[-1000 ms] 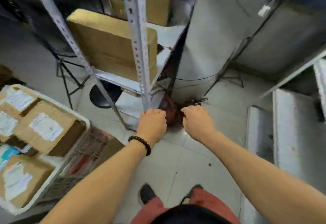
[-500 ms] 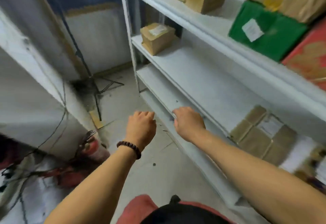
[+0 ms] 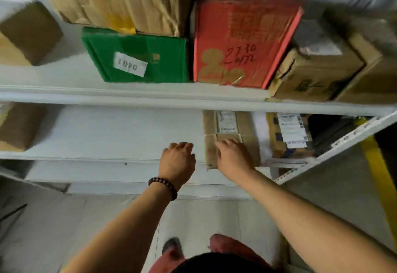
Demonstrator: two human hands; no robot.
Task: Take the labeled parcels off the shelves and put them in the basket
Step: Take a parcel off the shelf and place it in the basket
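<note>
While the left hand (image 3: 178, 161) hovers with curled fingers, holding nothing, the right hand (image 3: 233, 156) rests on the brown labeled parcel (image 3: 229, 128) on the white middle shelf (image 3: 107, 131); whether it grips, I cannot tell. A second parcel (image 3: 289, 135), also labeled, lies just beside. Above stand one green box (image 3: 137, 58) and one red box (image 3: 242, 43).

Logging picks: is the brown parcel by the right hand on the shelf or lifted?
On the shelf: the brown parcel lies flat on it, right hand over its near end.
</note>
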